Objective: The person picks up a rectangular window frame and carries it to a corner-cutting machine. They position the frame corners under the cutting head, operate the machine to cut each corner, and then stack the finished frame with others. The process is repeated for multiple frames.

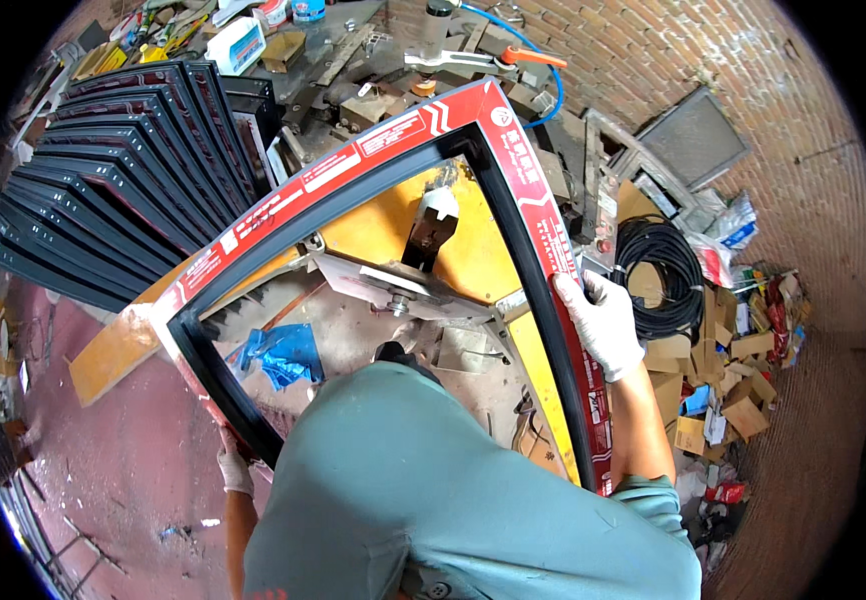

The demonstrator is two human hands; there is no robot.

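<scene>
A large four-sided frame [308,180], dark inside and covered in red printed film on its outer faces, is held in front of me, its far corner raised. My right hand [603,325], in a white glove, is closed on the frame's right side, its fingers partly hidden. Also white-gloved, my left hand [234,468] grips the lower part of the left side; its fingertips are out of sight behind the frame. Through the opening appears a yellow machine table [473,250] with a metal plate [383,285] bolted on.
Several dark frames [123,190] stand stacked at the far left. A cluttered bench with an orange-handled lever [533,58] lies beyond. On the right are a coiled black hose [688,280], cardboard scraps [743,400] and a brick wall [693,60]. A blue plastic sheet [288,355] lies below the frame.
</scene>
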